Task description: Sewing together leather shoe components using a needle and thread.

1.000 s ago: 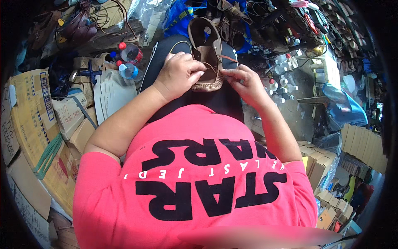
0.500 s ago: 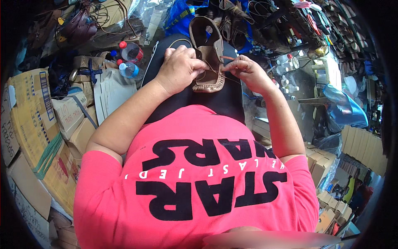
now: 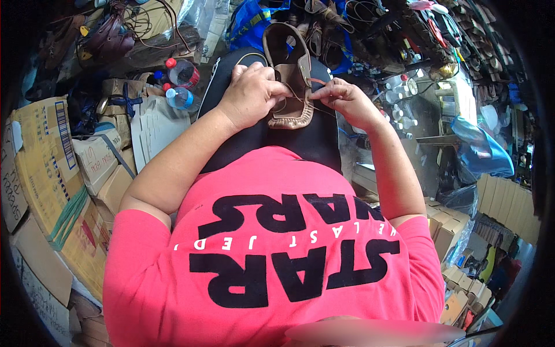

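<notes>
A brown leather moccasin (image 3: 291, 122) rests on my lap, its gathered toe toward me and its opening facing up. My left hand (image 3: 253, 95) is closed in a pinch at the shoe's left side, on a thin cord (image 3: 295, 92) that crosses the opening. More of the cord loops above that hand. At the right edge of the shoe, my right hand (image 3: 348, 103) is also pinched closed. Whatever lies between its fingertips is too small to make out. A reddish-brown strip (image 3: 317, 80) sticks out of the shoe's side just above those fingers.
On the left stand plastic bottles (image 3: 184, 98), a stack of pale sheets (image 3: 156, 130) and cardboard boxes (image 3: 43, 150). More shoes (image 3: 317, 37) and a blue bag (image 3: 251, 26) lie beyond my knees. Small bottles (image 3: 400, 113) and a blue plastic sheet (image 3: 483, 150) are at right.
</notes>
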Motion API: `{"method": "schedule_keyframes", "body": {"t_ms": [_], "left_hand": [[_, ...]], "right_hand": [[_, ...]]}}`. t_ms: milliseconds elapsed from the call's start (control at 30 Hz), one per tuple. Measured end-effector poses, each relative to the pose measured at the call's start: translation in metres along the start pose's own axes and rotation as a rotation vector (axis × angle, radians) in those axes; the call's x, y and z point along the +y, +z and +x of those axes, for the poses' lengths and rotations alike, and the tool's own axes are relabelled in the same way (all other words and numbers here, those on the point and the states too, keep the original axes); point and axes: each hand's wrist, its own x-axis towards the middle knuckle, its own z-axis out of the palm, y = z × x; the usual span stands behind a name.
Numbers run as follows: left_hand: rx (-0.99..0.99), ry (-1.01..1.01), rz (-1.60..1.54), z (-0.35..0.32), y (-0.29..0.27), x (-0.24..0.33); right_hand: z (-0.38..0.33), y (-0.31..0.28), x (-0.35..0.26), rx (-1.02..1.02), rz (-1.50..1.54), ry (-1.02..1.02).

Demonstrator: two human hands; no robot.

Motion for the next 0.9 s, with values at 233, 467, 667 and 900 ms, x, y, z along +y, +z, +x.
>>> {"method": "schedule_keyframes", "body": {"t_ms": [233,467,667,900], "left_hand": [[-0.025,-0.011,0.009,0.001,0.000,0.000],[-0.041,-0.016,-0.013,0.003,0.000,0.003],[-0.144,-0.083,-0.042,0.002,0.001,0.012],[-0.059,-0.123,-0.082,-0.007,0.002,0.013]], "right_hand": [[0.001,0.000,0.004,0.026,0.035,-0.047],[0.002,0.000,0.010,0.001,0.081,-0.065],[-0.001,0.007,0.003,0.005,0.131,-0.018],[-0.004,0.012,0.000,0.019,0.400,0.119]]}}
